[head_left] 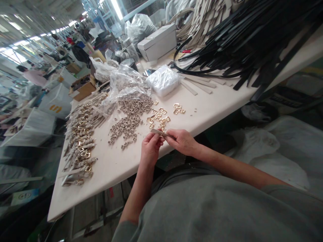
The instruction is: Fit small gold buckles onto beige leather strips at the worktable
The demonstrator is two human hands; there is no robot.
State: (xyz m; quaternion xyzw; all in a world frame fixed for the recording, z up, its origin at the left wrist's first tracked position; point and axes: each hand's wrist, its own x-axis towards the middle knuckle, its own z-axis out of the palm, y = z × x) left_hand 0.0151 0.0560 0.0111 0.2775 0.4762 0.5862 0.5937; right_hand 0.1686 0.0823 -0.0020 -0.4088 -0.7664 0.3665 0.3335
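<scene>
Close to the table's near edge, my left hand [151, 143] and my right hand [183, 141] meet over a short beige strap [158, 131]. Fingers of both hands are pinched on it. Whether a buckle sits on the strap between my fingertips is hard to make out. Just beyond my hands lie gold buckles [158, 116], with a smaller group of gold buckles [178, 109] to the right. Left of these is a spread pile of small beige loops [128, 122]. Along the left edge runs a heap of beige straps with gold buckles [80, 148].
Clear plastic bags [128, 80] and a plastic-wrapped packet [163, 80] lie behind the loops. A white box [157, 42] stands at the back. Long black straps [234, 47] cover the table's right side and hang over its edge. A cardboard box [82, 88] is at the far left.
</scene>
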